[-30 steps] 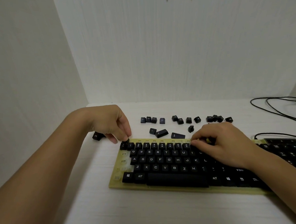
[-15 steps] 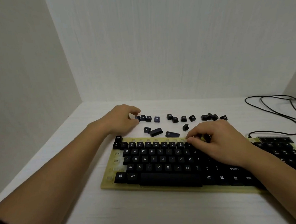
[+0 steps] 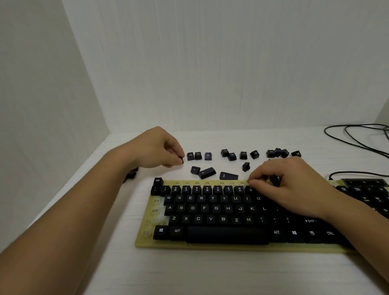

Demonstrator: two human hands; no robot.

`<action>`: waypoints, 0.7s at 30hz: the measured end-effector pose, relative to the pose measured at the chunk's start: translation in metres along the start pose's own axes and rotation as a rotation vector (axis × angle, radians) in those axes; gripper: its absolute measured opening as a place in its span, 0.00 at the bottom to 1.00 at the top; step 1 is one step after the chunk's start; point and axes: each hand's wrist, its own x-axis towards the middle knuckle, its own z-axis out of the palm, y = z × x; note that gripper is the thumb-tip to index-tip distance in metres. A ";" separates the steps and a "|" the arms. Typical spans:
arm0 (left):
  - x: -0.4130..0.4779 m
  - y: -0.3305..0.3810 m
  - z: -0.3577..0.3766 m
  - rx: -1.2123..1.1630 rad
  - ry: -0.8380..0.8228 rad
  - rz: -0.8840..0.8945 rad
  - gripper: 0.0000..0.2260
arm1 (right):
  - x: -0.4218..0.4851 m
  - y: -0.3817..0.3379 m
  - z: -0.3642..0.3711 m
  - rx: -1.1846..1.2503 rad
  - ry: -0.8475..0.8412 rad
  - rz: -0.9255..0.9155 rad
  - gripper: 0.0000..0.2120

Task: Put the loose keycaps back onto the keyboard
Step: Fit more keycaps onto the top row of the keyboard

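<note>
Keycap (image 3: pixel 181 160), small black plastic, is pinched in the left hand (image 3: pixel 157 149) beyond the far edge of the yellowed black-keyed keyboard (image 3: pixel 146 233); any hold of the curled right hand (image 3: pixel 288 185) cannot be told.

A black cable (image 3: pixel 388 129) loops on the white table (image 3: pixel 196 282), enclosed by plain white walls (image 3: pixel 207 67).
</note>
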 end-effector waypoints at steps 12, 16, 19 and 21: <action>-0.021 0.023 -0.010 0.031 -0.289 -0.021 0.07 | -0.001 0.001 0.000 0.012 0.007 -0.006 0.08; -0.023 0.025 -0.014 0.029 -0.304 -0.034 0.07 | -0.001 0.000 0.000 0.019 0.003 0.004 0.07; -0.024 0.026 -0.013 0.030 -0.323 -0.039 0.07 | -0.001 -0.001 0.000 0.023 0.002 0.014 0.07; -0.024 0.026 -0.012 0.024 -0.326 -0.036 0.07 | -0.001 -0.001 0.000 0.027 0.004 0.016 0.07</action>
